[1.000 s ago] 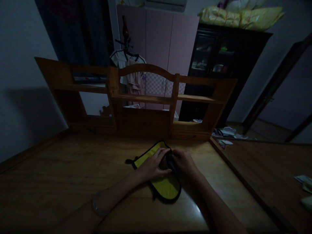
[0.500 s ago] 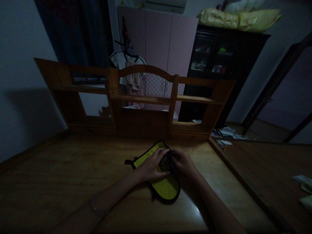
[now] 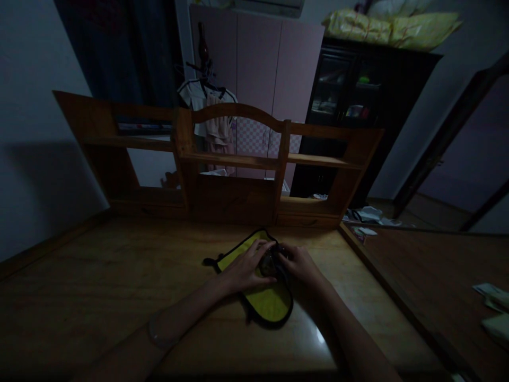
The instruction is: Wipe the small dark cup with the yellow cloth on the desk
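Note:
On the wooden desktop lies a yellow cloth piece [image 3: 268, 307] with a black edge and small black tabs. A dark, shiny, rounded object [image 3: 268, 263] rests over its middle; the dim light hides its kind. My left hand [image 3: 247, 269] curves around the object's left side, thumb below and fingers above. At the right, my right hand [image 3: 299, 263] has its fingers closed against the same object's upper right side, near the cloth's black edge. Its fingertips are partly hidden in shadow.
A wooden shelf unit [image 3: 234, 159] spans the back of the desk. A wall [image 3: 35, 175] borders the left. A raised wooden edge [image 3: 382, 276] runs along the right, with another wooden surface [image 3: 429, 276] beyond it carrying pale cloths or papers [image 3: 495, 297].
Both hands stay at the dark object, with slight finger shifts; a little more of the object shows between them. The cloth has hardly moved. The camera view has shifted slightly.

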Action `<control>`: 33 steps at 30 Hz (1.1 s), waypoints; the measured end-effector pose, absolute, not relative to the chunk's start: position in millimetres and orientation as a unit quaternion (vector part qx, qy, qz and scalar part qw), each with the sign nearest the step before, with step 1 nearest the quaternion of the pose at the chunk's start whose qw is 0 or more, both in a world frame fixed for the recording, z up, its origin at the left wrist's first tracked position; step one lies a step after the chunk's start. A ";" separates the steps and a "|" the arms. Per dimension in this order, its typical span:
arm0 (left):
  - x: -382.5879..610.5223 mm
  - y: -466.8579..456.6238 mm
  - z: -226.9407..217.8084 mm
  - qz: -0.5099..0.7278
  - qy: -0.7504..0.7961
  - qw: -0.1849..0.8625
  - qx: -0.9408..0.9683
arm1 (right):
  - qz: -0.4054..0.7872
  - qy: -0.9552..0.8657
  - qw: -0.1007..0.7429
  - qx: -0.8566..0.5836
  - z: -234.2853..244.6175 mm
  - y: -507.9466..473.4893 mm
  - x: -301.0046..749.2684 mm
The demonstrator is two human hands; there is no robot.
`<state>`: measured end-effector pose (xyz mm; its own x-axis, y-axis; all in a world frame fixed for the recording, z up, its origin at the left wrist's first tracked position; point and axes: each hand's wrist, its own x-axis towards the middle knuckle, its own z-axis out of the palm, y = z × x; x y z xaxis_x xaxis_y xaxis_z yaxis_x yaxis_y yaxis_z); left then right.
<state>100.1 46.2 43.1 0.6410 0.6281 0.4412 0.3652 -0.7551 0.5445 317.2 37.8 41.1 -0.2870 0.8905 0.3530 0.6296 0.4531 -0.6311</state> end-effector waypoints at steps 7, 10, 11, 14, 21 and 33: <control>101.6 45.3 38.5 0.328 0.291 0.189 0.879 | 0.160 -0.804 0.318 -0.477 32.2 37.3 309.7; 102.2 46.2 35.9 0.326 0.302 0.177 0.878 | 0.176 -0.806 0.332 -0.457 30.5 38.6 309.2; 102.2 46.4 35.4 0.326 0.305 0.175 0.878 | 0.179 -0.806 0.336 -0.453 30.7 38.9 309.4; 102.2 47.1 35.1 0.324 0.309 0.171 0.877 | 0.182 -0.801 0.345 -0.455 31.7 39.7 310.6; 102.5 48.9 35.6 0.327 0.311 0.171 0.876 | 0.161 -0.792 0.355 -0.469 29.7 41.2 310.1; 102.8 51.0 32.6 0.338 0.310 0.177 0.871 | 0.154 -0.785 0.367 -0.475 35.7 38.8 307.8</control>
